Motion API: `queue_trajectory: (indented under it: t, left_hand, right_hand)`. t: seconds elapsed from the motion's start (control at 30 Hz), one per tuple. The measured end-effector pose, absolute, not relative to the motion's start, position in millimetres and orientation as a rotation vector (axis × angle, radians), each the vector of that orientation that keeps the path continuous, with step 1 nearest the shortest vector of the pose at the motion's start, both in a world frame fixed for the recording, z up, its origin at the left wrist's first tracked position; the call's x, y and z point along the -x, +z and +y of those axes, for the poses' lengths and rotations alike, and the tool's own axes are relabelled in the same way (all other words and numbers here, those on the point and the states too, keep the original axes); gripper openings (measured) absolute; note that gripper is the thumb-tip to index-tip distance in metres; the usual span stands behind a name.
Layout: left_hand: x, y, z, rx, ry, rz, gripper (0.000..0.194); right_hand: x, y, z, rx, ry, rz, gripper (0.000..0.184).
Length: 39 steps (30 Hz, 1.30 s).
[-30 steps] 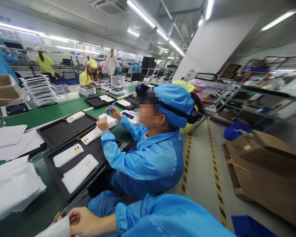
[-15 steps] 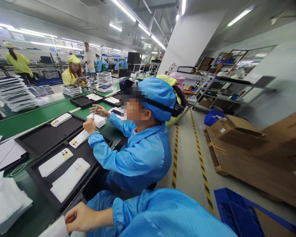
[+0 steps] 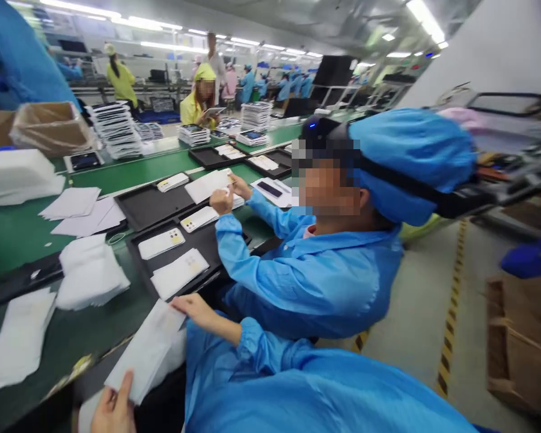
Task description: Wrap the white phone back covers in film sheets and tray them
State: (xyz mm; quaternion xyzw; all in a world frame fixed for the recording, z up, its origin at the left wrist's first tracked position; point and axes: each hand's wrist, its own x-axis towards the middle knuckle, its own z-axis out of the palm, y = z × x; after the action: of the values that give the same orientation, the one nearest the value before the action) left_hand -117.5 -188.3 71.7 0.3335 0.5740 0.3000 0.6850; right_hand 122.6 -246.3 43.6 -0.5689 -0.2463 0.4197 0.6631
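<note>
White sleeve (image 3: 146,355) is held at both ends above the near edge of the green tabletop (image 3: 9,240): the left hand (image 3: 112,412) is closed on its lower corner, the right hand (image 3: 193,310) on its upper end. Beside it lies a black tray (image 3: 139,252) with phones.

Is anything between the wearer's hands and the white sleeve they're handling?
No. The left hand grips the near end of the white sleeve and the right hand rests on its far end; nothing visible lies between hands and sleeve.
</note>
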Motion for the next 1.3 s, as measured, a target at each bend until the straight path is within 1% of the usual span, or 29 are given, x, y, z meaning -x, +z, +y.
queue_trajectory:
  t: [0.07, 0.17, 0.33, 0.4, 0.5, 0.57, 0.63, 0.73, 0.83, 0.93, 1.0, 1.17, 1.3]
  left_hand:
    - [118.2, 63.3, -192.6, -0.771, 0.760, 1.318, 0.029]
    - [111.8, 70.7, -202.0, -0.856, 0.875, 1.235, 0.047]
    - [97.0, 101.1, -194.5, -1.086, 0.918, 1.041, 0.076]
    - [95.6, 112.9, -188.0, -1.286, 1.013, 1.021, 0.083]
    - [94.4, 127.4, -186.2, -1.819, 1.114, 1.137, 0.079]
    - [91.6, 131.4, -190.3, -2.177, 0.991, 1.213, 0.079]
    - [87.9, 129.5, -196.0, -2.365, 0.808, 1.240, 0.080]
    - [87.1, 118.8, -199.2, -2.382, 0.704, 1.301, 0.078]
    - [99.2, 106.6, -185.1, -2.303, 0.822, 1.445, 0.076]
    - [120.5, 97.4, -148.4, -2.173, 0.983, 1.685, 0.074]
    - [133.6, 92.9, -113.6, -2.105, 0.995, 1.819, 0.071]
    - [147.6, 82.5, -24.4, -2.115, 0.890, 1.891, 0.068]
    - [146.1, 68.0, 12.9, -2.217, 0.669, 1.887, 0.066]
  right_hand:
    - [-123.1, 52.1, -247.7, 1.239, 0.992, -0.567, 0.074]
    - [-129.1, 63.2, -249.3, 1.205, 1.074, -0.545, 0.070]
    - [-153.3, 78.4, -231.9, 1.248, 0.914, -0.548, 0.060]
    - [-159.2, 85.2, -223.4, 1.248, 0.844, -0.589, 0.058]
    - [-155.6, 93.7, -218.0, 1.258, 0.728, -0.645, 0.055]
    - [-146.5, 94.4, -218.0, 1.285, 0.707, -0.688, 0.053]
    - [-136.7, 89.3, -218.8, 1.302, 0.745, -0.738, 0.052]
    - [-128.3, 72.6, -218.3, 1.240, 0.855, -0.781, 0.054]
    - [-125.9, 53.1, -216.1, 1.167, 0.945, -0.813, 0.056]
    - [-122.5, 38.4, -217.5, 1.229, 0.919, -0.934, 0.049]
    - [-119.7, 31.9, -220.9, 1.296, 0.888, -1.053, 0.044]
    - [-118.2, 22.5, -225.9, 1.389, 0.814, -1.238, 0.041]
    - [-120.2, 19.7, -224.5, 1.431, 0.721, -1.353, 0.039]
